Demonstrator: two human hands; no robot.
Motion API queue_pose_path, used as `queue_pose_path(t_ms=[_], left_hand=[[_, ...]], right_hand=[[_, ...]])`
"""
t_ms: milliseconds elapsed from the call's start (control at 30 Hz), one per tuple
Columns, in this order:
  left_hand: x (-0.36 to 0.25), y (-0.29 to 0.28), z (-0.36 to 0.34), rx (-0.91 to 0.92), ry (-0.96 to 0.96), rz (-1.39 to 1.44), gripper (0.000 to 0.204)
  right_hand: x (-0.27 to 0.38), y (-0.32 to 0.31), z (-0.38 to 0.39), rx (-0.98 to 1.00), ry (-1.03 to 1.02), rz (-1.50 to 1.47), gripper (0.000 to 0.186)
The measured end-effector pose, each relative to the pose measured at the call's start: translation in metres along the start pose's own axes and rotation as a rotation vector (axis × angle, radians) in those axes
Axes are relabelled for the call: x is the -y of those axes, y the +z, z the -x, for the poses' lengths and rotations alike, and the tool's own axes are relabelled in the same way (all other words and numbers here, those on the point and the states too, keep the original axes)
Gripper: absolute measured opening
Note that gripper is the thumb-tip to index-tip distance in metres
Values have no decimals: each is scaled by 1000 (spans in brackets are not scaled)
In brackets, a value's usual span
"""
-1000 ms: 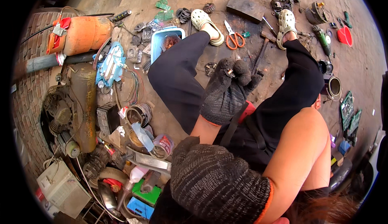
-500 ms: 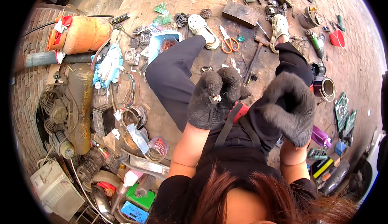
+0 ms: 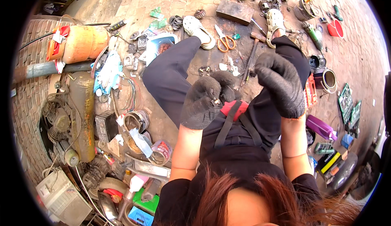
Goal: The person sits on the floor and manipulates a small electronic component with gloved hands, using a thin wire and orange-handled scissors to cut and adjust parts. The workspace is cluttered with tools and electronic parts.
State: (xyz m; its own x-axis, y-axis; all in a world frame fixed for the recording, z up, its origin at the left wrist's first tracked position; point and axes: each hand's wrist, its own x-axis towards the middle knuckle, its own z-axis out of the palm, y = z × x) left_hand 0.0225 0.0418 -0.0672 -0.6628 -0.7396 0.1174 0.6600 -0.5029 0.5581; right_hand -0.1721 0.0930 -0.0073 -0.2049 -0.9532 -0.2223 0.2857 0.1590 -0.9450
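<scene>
My left hand (image 3: pixel 205 100), in a dark knitted glove, is closed in front of my lap. A small part with a shiny metal bit (image 3: pixel 216 102) shows between its fingers; its kind is too small to tell. My right hand (image 3: pixel 281 85), gloved alike, is raised over my right thigh with its fingers curled together; whatever it holds, if anything, is hidden. The hands are apart. Beyond them on the floor lie white scraps (image 3: pixel 233 68), a hammer (image 3: pixel 251 55) and orange-handled scissors (image 3: pixel 225 42). A red object with dark straps (image 3: pixel 233 109) rests at my lap.
A dark metal block (image 3: pixel 234 12) lies between my shoes. On the left are a blue tub (image 3: pixel 152 48), an orange gas cylinder (image 3: pixel 83 42) and open cans (image 3: pixel 136 121). At right stand a purple bottle (image 3: pixel 321 127), a red bucket (image 3: pixel 335 28) and an angle grinder (image 3: pixel 313 35).
My right hand has moved up and slightly left, away from my body, and its motion blur is gone. My left hand has shifted slightly left and stays closed; the white bit at its fingers no longer shows.
</scene>
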Motion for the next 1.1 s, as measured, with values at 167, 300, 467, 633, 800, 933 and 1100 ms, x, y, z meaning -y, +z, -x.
queue_pose_path(t_ms=[167, 300, 467, 633, 800, 933, 1100], left_hand=[[-7, -13, 1, -173, -90, 4, 15], [-13, -32, 5, -441, -47, -50, 18], [-22, -50, 12, -524, 41, -108, 19], [-32, -38, 8, -694, -22, -367, 14], [-51, -48, 11, -344, -274, -1482, 15], [-64, -47, 15, -402, -164, -1579, 14], [-69, -35, 14, -609, 102, -1143, 18]], right_hand=[[-1, -22, -9, -186, -8, 124, 17], [-19, -50, -24, -250, 26, 349, 18], [-80, -86, -54, -269, 80, 403, 24], [-167, -132, -95, -400, 116, 610, 35], [-206, -147, -119, -546, 108, 692, 38], [-198, -148, -119, -656, 89, 956, 34], [-189, -159, -119, -333, 164, 1224, 39]])
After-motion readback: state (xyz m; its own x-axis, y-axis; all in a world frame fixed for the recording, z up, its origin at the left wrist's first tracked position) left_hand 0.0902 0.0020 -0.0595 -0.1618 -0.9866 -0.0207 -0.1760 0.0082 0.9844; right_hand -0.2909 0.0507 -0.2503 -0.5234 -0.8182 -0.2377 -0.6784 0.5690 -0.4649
